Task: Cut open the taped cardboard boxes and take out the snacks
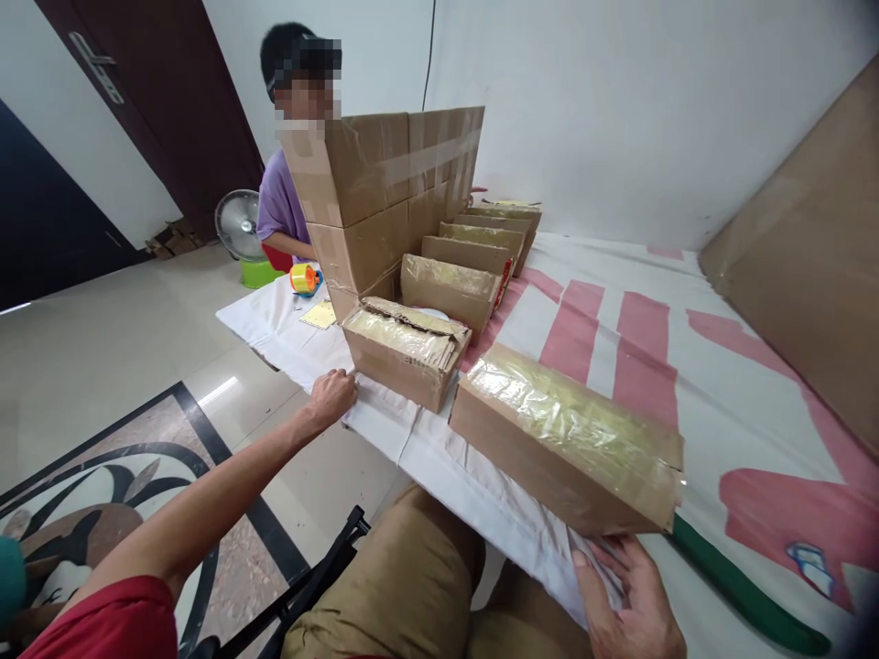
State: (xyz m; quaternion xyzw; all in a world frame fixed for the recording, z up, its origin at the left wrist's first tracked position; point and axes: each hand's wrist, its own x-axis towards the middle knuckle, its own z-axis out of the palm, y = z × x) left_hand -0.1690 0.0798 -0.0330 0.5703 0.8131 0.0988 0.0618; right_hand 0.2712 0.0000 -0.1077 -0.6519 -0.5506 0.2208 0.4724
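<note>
My left hand (330, 398) is stretched out to the table's near edge, fingers curled, touching the white cloth beside a taped cardboard box (405, 350) with a torn top. My right hand (628, 599) lies low at the table edge, fingers spread on the cloth fold just under the nearest taped box (569, 439). That box lies flat, covered in shiny clear tape. Neither hand grips a box.
A row of several more taped boxes (453, 288) runs back toward the wall. A tall open carton (385, 197) stands at the left, with a person in a purple shirt (278, 206) behind it. An orange tape dispenser (304, 277), a fan (238, 222) and a leaning cardboard sheet (810, 265) are nearby.
</note>
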